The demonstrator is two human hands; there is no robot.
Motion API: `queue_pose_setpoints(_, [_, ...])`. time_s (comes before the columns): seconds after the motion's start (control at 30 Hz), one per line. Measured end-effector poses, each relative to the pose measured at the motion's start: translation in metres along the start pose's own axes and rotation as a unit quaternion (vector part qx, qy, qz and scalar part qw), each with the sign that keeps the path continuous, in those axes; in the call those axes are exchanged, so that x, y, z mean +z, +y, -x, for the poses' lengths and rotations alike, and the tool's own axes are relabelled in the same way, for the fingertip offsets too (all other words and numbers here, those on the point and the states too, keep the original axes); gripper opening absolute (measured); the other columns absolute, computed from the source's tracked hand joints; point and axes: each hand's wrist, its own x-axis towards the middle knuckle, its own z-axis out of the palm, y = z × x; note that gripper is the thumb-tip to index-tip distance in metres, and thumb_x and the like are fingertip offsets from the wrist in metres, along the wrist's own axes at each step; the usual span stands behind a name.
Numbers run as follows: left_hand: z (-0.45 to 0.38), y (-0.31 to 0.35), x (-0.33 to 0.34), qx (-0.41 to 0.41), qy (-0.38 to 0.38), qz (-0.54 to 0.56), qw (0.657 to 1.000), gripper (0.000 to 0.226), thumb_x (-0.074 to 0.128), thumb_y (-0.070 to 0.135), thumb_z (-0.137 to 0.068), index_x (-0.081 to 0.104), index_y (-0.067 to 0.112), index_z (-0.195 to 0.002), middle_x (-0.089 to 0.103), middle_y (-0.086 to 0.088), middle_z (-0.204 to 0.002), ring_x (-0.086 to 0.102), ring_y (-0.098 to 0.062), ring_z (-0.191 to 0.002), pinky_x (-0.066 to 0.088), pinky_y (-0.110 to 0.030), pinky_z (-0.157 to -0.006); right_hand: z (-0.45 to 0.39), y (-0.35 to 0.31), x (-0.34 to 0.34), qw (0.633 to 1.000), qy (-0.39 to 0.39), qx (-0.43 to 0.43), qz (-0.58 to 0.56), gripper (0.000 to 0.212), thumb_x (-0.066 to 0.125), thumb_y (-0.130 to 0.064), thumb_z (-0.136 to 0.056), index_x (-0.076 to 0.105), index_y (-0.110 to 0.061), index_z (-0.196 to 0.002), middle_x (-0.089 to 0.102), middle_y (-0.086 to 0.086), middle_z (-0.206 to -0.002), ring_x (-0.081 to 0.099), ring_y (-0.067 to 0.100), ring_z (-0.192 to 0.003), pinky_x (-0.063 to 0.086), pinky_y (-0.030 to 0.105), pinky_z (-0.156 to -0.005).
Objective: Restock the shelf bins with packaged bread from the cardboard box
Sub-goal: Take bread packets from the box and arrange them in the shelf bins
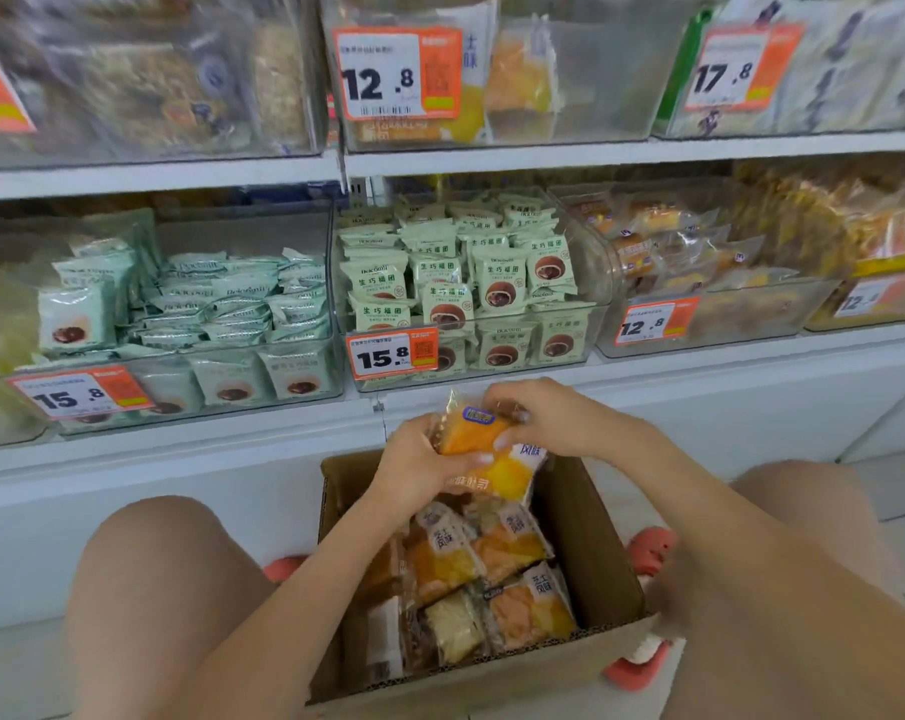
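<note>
A: Where was the bread, measured from the cardboard box (590, 553)?

B: Most of it lay inside the box, packets (492, 574) stacked on their edges. A few were held just above the box's far rim, in both hands.

A: How were the hands set?

B: The left hand (419, 459) was closed round the held packets (492, 454) from the left, fingers curled under them. The right hand (533, 413) pinched the top packet from above and the right, its grip shut on the wrapper.

A: What stood around the box?

B: Bare knees on either side of it, and pink shoes (653, 553) on the floor at its left and right. Beyond the box was the white shelf front (180, 459), and above that a row of clear bins.

A: Which bins?

B: Straight above the box, a bin of green packets (460, 283) with a 15.8 price tag (393, 353). Right of that, a partly filled bin (699, 283) of orange bread tagged 12.8 (653, 322). Up and left of the box, another green-packet bin (180, 314). The tags covered part of each bin's front.
</note>
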Motion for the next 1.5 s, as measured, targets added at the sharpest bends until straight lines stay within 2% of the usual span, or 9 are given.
queue_pose_setpoints(0.1, [-0.011,0.051,-0.019,0.060,0.026,-0.020,0.998,0.018,0.076,0.028,-0.080,0.061,0.027,-0.088,0.069,0.004,-0.081,0.068,-0.013,-0.073,0.059,-0.037,-0.066,0.003,-0.021,-0.051,0.998,0.060,-0.018,-0.014,0.031,0.071,-0.015,-0.084,0.058,-0.010,-0.112,0.050,-0.012,-0.086,0.048,0.005,-0.080,0.036,0.002,-0.062])
queue_pose_setpoints(0.2, [-0.026,0.101,-0.047,0.176,0.092,-0.109,0.974,0.026,0.055,0.050,-0.090,0.056,0.026,-0.080,0.058,0.018,-0.066,0.055,-0.002,-0.064,0.044,-0.035,-0.062,0.008,-0.039,-0.120,0.985,0.165,-0.045,0.002,0.024,0.074,-0.017,-0.081,0.058,-0.019,-0.098,0.051,-0.011,-0.080,0.047,0.007,-0.074,0.036,0.011,-0.062])
queue_pose_setpoints(0.3, [-0.049,0.153,-0.074,0.281,0.199,-0.258,0.903,0.042,0.035,0.061,-0.090,0.057,0.025,-0.091,0.061,0.012,-0.086,0.055,-0.009,-0.083,0.039,-0.029,-0.067,0.006,-0.054,-0.197,0.948,0.309,-0.078,-0.017,0.024,0.077,-0.015,-0.076,0.060,-0.018,-0.092,0.054,-0.011,-0.077,0.050,0.004,-0.071,0.038,0.025,-0.071])
queue_pose_setpoints(0.5, [-0.122,0.234,-0.097,0.447,0.299,-0.449,0.714,0.037,0.037,0.037,-0.094,0.060,0.008,-0.098,0.065,-0.009,-0.104,0.054,-0.029,-0.110,0.037,-0.039,-0.089,-0.023,-0.091,-0.321,0.862,0.494,-0.095,0.056,0.031,0.075,-0.018,-0.078,0.063,-0.010,-0.106,0.055,0.001,-0.091,0.048,0.015,-0.081,0.030,0.022,-0.067])
queue_pose_setpoints(0.73, [-0.197,0.239,-0.099,0.428,0.411,-0.526,0.610,0.041,0.036,0.033,-0.093,0.068,0.007,-0.088,0.070,-0.008,-0.087,0.065,-0.027,-0.080,0.042,-0.037,-0.079,-0.125,-0.056,-0.379,0.877,0.393,0.011,0.276,0.035,0.070,-0.013,-0.083,0.058,-0.013,-0.116,0.062,0.013,-0.115,0.056,0.032,-0.106,0.048,0.038,-0.084])
queue_pose_setpoints(0.87, [-0.206,0.231,-0.095,0.458,0.453,-0.500,0.579,0.041,0.040,0.032,-0.093,0.071,0.006,-0.099,0.072,-0.009,-0.101,0.067,-0.026,-0.097,0.044,-0.039,-0.092,-0.179,-0.026,-0.384,0.901,0.271,0.059,0.333,0.040,0.071,-0.013,-0.082,0.057,-0.008,-0.120,0.060,0.014,-0.120,0.056,0.031,-0.110,0.046,0.035,-0.088])
queue_pose_setpoints(1.13, [-0.211,0.229,-0.095,0.487,0.480,-0.482,0.548,0.040,0.040,0.030,-0.093,0.072,0.008,-0.100,0.072,-0.007,-0.106,0.065,-0.025,-0.108,0.041,-0.037,-0.099,-0.250,0.003,-0.367,0.915,0.156,0.061,0.367,0.039,0.075,-0.017,-0.078,0.052,-0.011,-0.109,0.056,0.017,-0.120,0.053,0.031,-0.107,0.042,0.032,-0.081])
queue_pose_setpoints(1.3, [-0.212,0.229,-0.095,0.497,0.482,-0.476,0.542,0.040,0.039,0.030,-0.093,0.073,0.008,-0.099,0.071,-0.007,-0.107,0.064,-0.024,-0.109,0.039,-0.036,-0.100,-0.248,0.010,-0.355,0.933,0.099,0.056,0.341,0.116,0.080,-0.036,-0.070,-0.001,-0.019,-0.151,0.009,0.012,-0.156,0.012,0.033,-0.143,0.018,0.038,-0.115])
queue_pose_setpoints(1.5, [-0.212,0.228,-0.094,0.496,0.483,-0.473,0.545,0.044,0.035,0.031,-0.095,0.073,0.008,-0.098,0.072,-0.007,-0.108,0.064,-0.025,-0.109,0.039,-0.036,-0.101,-0.267,0.015,-0.337,0.925,0.108,-0.009,0.364,0.114,0.074,-0.039,-0.077,-0.011,-0.020,-0.151,0.000,0.009,-0.159,0.004,0.028,-0.146,0.009,0.039,-0.116])
